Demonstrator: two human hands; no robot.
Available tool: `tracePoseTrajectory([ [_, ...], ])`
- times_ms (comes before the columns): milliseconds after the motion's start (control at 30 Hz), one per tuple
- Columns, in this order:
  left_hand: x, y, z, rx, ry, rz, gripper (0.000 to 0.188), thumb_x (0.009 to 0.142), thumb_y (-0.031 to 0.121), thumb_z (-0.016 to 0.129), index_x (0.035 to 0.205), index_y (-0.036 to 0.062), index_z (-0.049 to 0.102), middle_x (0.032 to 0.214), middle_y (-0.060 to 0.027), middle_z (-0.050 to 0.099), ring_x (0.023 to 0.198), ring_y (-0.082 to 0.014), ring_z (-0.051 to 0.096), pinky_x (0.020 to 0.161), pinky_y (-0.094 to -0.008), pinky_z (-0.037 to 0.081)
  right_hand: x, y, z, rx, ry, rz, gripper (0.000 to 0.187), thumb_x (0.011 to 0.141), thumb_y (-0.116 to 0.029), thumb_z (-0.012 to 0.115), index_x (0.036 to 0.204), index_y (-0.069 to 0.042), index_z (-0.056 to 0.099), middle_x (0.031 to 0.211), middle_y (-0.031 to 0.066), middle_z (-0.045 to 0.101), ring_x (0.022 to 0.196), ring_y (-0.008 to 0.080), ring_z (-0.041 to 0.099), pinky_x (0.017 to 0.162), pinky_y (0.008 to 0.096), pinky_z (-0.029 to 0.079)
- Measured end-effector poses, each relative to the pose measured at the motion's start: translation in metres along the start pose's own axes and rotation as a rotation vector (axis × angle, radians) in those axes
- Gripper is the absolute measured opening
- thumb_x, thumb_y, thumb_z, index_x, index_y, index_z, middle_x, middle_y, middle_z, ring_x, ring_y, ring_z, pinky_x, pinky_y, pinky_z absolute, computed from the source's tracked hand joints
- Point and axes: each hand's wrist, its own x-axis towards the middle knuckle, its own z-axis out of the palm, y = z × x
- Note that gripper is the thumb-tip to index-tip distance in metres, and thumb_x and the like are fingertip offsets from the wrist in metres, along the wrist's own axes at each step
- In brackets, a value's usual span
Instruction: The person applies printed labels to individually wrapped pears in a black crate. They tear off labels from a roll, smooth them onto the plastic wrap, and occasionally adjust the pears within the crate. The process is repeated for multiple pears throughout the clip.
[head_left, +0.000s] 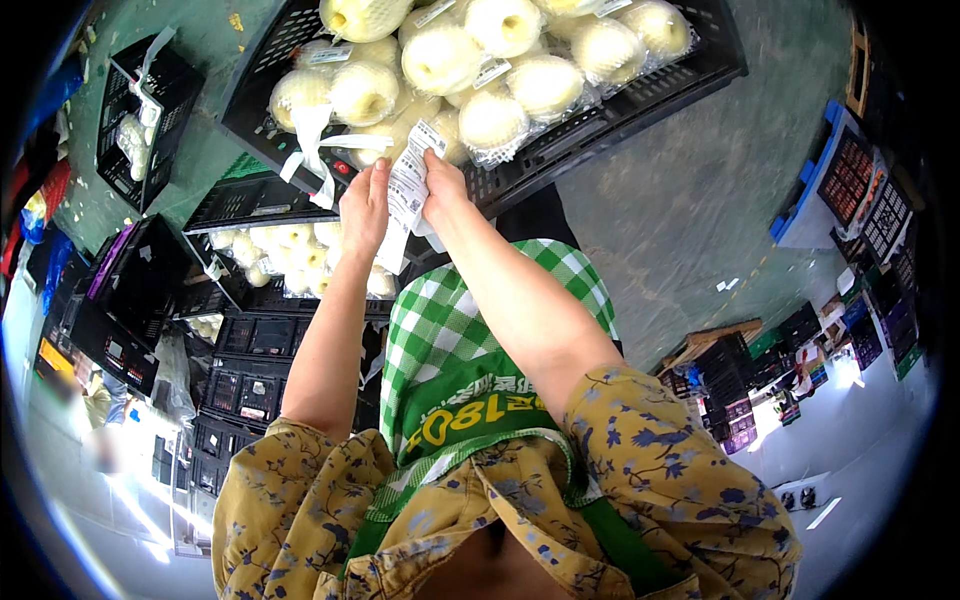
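Observation:
Both my hands are up at the near edge of a black plastic crate (640, 115) filled with pale yellow round fruits (440, 60) in white foam nets and clear wrap. Between them is a white strip of printed labels (408, 190), its lower end hanging below my fingers. My right hand (444, 190) pinches the strip from the right. Closed at its left edge is my left hand (364, 207), thumb up against the paper. White tape-like strips (318, 150) dangle over the crate's corner just beyond that hand. Several fruits carry small white labels.
Below and left stands another black crate of wrapped fruits (290, 245), above stacked black crates (245, 375). A smaller black crate (175, 120) sits on the green floor (225, 60) at far left. On the right is a blue-edged stand (805, 195) with crates.

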Motion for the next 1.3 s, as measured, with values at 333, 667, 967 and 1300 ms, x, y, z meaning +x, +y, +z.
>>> tracePoseTrajectory([
  [333,0.005,0.041,-0.005,0.096,-0.017,0.149,0.042,0.093,0.037,0.039,0.104,0.0029,0.061,0.094,-0.0189,0.062,0.088,-0.0325,0.059,0.077,-0.0359,0.045,0.005,0.005,0.003,0.034,0.006,-0.002,0.024,0.093,-0.018,0.044,0.100,0.003,0.053,0.086,0.0106,0.059,0.072,0.0216,0.060,0.061,0.0359,0.050],
  [667,0.026,0.061,0.004,0.295,-0.143,0.363,0.036,0.092,0.030,0.043,0.104,0.0020,0.062,0.105,-0.0176,0.060,0.096,-0.0313,0.057,0.083,-0.0334,0.043,0.016,0.015,0.007,0.106,-0.047,-0.021,0.025,0.093,-0.016,0.042,0.109,0.002,0.050,0.100,0.0104,0.058,0.083,0.0222,0.060,0.067,0.0354,0.051],
  [967,0.057,0.069,0.023,0.932,-0.651,0.417,0.039,0.086,0.021,0.034,0.116,0.0046,0.053,0.128,-0.0114,0.047,0.121,-0.0240,0.040,0.103,-0.0422,0.026,0.004,0.015,0.012,0.244,-0.183,-0.028,0.025,0.093,-0.025,0.036,0.111,-0.010,0.046,0.104,0.0085,0.055,0.092,0.0192,0.057,0.074,0.0326,0.050],
  [1300,0.051,0.063,0.038,1.159,-0.661,0.337,0.052,0.091,0.043,0.028,0.122,0.0083,0.050,0.135,-0.0051,0.041,0.128,-0.0184,0.032,0.106,-0.0508,0.017,-0.006,0.012,0.010,0.265,-0.149,0.067,0.034,0.093,-0.036,0.029,0.109,-0.013,0.049,0.106,0.0056,0.056,0.096,0.0186,0.055,0.079,0.0335,0.046],
])
